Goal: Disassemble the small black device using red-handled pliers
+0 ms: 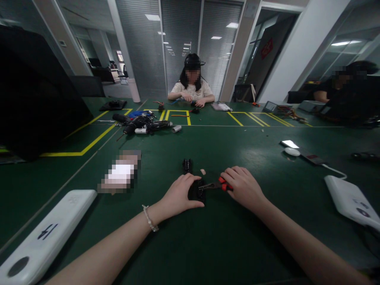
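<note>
My left hand (pixel 181 192) curls around a small black part (pixel 201 190) on the green table, thumb on the near side and fingers on the far side. My right hand (pixel 242 183) is closed on the red handles of a pair of pliers (pixel 211 185). The jaws point left and meet the black part; whether they grip it I cannot tell. Just beyond my left fingers sits another black piece (pixel 187 166). A small pale scrap (pixel 203 171) lies beside it.
White power banks (pixel 56 233) (pixel 352 200) lie at both sides. A phone (pixel 120 174) is at left, another phone (pixel 290 144) at right. Tools and cables (pixel 142 122) are heaped at far left. A person (pixel 192 85) works across the table (pixel 225 146); another sits far right.
</note>
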Demonstrator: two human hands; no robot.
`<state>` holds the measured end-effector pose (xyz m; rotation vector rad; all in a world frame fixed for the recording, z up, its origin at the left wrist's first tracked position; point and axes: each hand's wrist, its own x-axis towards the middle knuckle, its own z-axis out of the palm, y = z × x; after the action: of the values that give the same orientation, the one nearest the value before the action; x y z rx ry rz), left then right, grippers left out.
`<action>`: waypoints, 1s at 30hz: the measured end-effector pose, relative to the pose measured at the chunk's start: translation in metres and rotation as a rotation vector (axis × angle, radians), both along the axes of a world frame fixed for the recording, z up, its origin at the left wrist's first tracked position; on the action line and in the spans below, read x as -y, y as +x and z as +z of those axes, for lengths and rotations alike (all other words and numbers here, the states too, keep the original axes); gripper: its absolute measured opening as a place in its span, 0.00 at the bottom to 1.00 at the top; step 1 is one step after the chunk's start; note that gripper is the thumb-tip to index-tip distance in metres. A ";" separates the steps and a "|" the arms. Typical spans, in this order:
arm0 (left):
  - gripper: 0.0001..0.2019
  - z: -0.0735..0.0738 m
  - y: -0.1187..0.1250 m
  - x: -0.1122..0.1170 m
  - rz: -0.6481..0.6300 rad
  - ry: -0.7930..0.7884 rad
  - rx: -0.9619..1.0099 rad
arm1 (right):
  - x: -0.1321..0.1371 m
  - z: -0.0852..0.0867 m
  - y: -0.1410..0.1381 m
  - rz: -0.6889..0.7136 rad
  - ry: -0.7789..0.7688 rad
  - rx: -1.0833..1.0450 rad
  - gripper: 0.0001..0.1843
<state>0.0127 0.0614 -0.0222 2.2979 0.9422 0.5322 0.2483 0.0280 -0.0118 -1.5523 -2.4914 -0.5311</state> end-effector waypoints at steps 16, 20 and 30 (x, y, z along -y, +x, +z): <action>0.33 0.002 0.000 0.000 0.004 -0.012 -0.014 | 0.000 0.000 0.000 -0.021 -0.030 -0.004 0.17; 0.32 0.003 0.001 0.000 0.002 -0.011 -0.015 | 0.000 0.000 0.000 -0.028 -0.026 -0.005 0.16; 0.33 0.000 0.000 -0.001 -0.001 0.004 -0.005 | -0.001 -0.004 0.000 -0.029 -0.043 -0.035 0.16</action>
<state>0.0126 0.0627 -0.0227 2.3039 0.9435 0.5295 0.2479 0.0289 -0.0155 -1.6008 -2.4738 -0.4535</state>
